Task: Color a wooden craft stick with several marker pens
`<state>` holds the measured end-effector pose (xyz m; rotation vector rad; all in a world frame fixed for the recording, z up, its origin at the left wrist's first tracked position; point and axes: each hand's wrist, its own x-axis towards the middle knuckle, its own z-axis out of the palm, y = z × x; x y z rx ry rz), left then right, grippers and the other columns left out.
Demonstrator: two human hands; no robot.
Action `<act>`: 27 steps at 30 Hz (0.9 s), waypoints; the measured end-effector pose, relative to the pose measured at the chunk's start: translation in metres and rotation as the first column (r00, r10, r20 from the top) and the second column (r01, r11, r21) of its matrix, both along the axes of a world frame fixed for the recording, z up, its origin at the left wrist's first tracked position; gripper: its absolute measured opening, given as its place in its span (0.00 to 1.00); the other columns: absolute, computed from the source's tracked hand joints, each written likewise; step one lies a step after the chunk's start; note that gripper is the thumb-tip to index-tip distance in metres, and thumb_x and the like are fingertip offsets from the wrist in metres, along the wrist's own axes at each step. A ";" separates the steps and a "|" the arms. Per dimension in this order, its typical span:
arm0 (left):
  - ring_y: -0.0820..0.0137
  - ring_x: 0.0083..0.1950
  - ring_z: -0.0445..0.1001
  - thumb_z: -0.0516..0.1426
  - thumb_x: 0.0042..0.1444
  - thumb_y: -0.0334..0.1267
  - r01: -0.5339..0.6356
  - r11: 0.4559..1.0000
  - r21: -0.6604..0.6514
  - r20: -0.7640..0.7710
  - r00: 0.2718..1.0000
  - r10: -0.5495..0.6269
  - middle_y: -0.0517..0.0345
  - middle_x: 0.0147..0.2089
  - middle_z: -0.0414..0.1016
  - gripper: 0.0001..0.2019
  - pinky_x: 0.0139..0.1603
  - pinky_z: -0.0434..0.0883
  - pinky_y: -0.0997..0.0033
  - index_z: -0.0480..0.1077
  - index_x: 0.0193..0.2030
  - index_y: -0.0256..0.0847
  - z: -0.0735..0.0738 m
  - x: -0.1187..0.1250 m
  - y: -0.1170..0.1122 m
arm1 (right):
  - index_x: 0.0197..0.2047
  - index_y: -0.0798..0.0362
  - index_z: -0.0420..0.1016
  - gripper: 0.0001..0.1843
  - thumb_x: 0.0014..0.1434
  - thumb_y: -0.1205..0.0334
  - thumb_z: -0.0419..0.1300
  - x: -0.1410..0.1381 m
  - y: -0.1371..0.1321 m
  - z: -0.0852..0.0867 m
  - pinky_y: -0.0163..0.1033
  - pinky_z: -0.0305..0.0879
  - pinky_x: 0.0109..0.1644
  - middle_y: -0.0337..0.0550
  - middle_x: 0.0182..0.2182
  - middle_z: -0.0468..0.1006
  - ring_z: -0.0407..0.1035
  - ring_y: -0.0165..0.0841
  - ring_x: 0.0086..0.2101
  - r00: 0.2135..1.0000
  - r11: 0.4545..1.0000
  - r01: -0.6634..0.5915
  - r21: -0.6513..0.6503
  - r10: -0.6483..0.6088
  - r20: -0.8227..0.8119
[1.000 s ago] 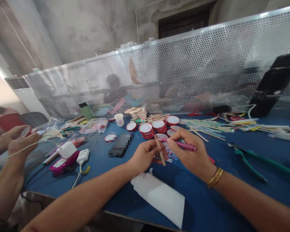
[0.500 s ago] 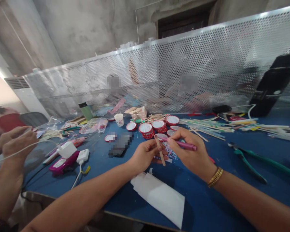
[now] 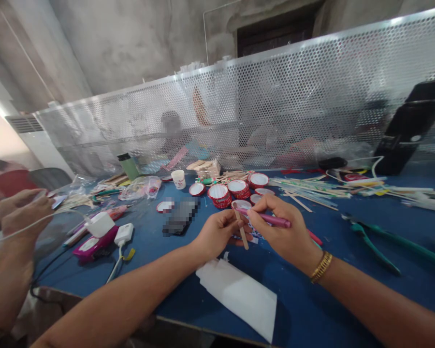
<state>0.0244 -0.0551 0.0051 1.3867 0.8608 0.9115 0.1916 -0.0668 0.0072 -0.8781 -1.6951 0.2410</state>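
Observation:
My left hand (image 3: 217, 233) pinches a thin wooden stick (image 3: 241, 231) and holds it nearly upright over the blue table (image 3: 311, 299). My right hand (image 3: 282, 231), with a gold bracelet on the wrist, grips a pink marker (image 3: 271, 220) whose tip meets the top of the stick. Just behind the hands stand several red-rimmed round lids (image 3: 235, 189). A small patterned card lies under the hands, mostly hidden.
A white folded packet (image 3: 242, 295) lies near the front edge. Green-handled pliers (image 3: 380, 241) lie at right, loose sticks (image 3: 311, 191) behind them. White chargers (image 3: 101, 224) and a pink device (image 3: 94, 244) sit at left, beside another person's hands (image 3: 18, 212). A perforated metal screen (image 3: 275, 106) closes the back.
My right hand and the marker have shifted slightly left toward the stick's top. The other person's hands at left moved a little.

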 end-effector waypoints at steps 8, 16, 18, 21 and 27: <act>0.65 0.35 0.78 0.65 0.48 0.50 -0.014 1.000 -0.005 0.013 1.000 0.014 0.56 0.34 0.76 0.18 0.34 0.75 0.67 0.70 0.36 0.38 0.003 0.000 0.000 | 0.26 0.51 0.65 0.10 0.58 0.63 0.59 0.005 0.004 0.003 0.34 0.56 0.28 0.33 0.21 0.66 0.59 0.27 0.23 0.997 0.997 0.075 0.022 -0.075 0.012; 0.66 0.34 0.78 0.66 0.47 0.50 -0.009 1.000 -0.012 0.026 1.000 0.010 0.56 0.34 0.76 0.18 0.34 0.75 0.68 0.70 0.35 0.38 0.003 0.000 -0.001 | 0.26 0.51 0.64 0.10 0.59 0.64 0.58 0.002 -0.001 0.004 0.35 0.58 0.30 0.33 0.22 0.67 0.61 0.27 0.24 1.000 1.000 0.013 0.005 -0.013 0.003; 0.66 0.34 0.78 0.66 0.47 0.50 -0.004 1.000 -0.008 0.024 1.000 0.004 0.56 0.34 0.76 0.18 0.34 0.76 0.68 0.70 0.36 0.38 0.003 0.001 -0.001 | 0.26 0.51 0.64 0.10 0.59 0.64 0.58 0.001 -0.001 0.004 0.35 0.58 0.31 0.34 0.23 0.67 0.61 0.27 0.25 1.000 1.000 0.000 -0.002 0.000 0.005; 0.66 0.34 0.78 0.66 0.48 0.51 -0.001 1.000 -0.007 0.014 1.000 0.001 0.56 0.34 0.76 0.19 0.33 0.75 0.69 0.70 0.36 0.38 0.003 0.001 -0.001 | 0.27 0.51 0.66 0.10 0.59 0.64 0.58 0.001 -0.002 0.004 0.35 0.59 0.31 0.34 0.23 0.68 0.62 0.27 0.25 1.000 1.000 -0.008 -0.009 0.008 -0.005; 0.67 0.33 0.78 0.66 0.48 0.51 0.001 1.000 -0.002 0.010 1.000 -0.001 0.56 0.34 0.76 0.19 0.33 0.75 0.69 0.69 0.35 0.37 0.003 0.000 -0.002 | 0.27 0.51 0.66 0.10 0.60 0.63 0.59 0.001 -0.003 0.003 0.35 0.58 0.31 0.34 0.23 0.68 0.62 0.27 0.25 1.000 1.000 0.001 -0.001 -0.001 0.018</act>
